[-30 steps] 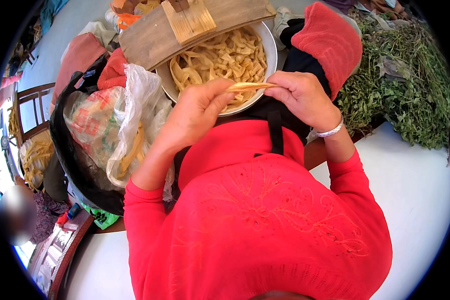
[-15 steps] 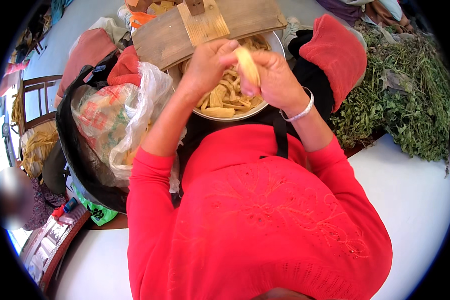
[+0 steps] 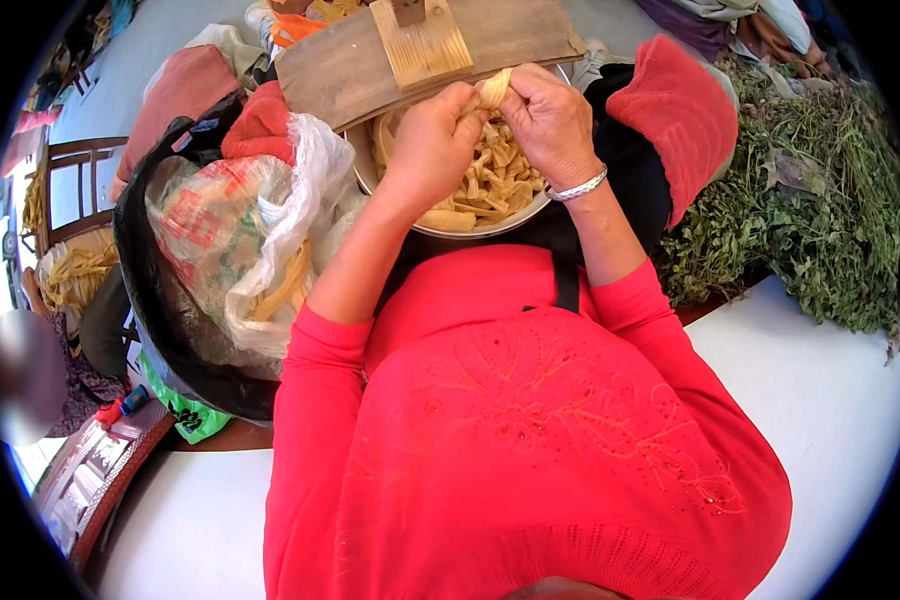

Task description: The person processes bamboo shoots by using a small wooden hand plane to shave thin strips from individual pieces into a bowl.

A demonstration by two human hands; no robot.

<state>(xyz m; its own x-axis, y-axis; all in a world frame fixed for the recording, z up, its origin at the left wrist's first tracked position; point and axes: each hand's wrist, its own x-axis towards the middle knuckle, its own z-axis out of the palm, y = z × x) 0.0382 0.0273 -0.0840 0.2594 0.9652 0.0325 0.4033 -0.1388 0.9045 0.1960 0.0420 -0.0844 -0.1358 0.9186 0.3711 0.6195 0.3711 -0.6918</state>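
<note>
Above a metal basin [image 3: 523, 218], both my hands are closed around a pale yellow strip [image 3: 495, 88], which looks folded or twisted between them. My left hand [image 3: 434, 142] pinches its lower left part. The fingers of my right hand [image 3: 548, 118] curl round the other side, and a woven silver bracelet sits on that wrist. Partly hidden by my hands, many yellow-brown folded strips [image 3: 487, 195] fill the basin. A wooden board [image 3: 330, 85] with a lighter block fixed on it lies across the far side of the basin.
On the left, a black bag [image 3: 135, 235] holds a clear plastic bag [image 3: 205, 215] with yellow strips inside. A red cloth [image 3: 675, 120] covers my right knee. Dried green plants [image 3: 820, 200] are heaped at the right. Another person [image 3: 85, 385] sits at the far left.
The strip hung long and loose beside my right hand; now it is bunched small between both hands. The hands have come lower at the left and the view has shifted slightly.
</note>
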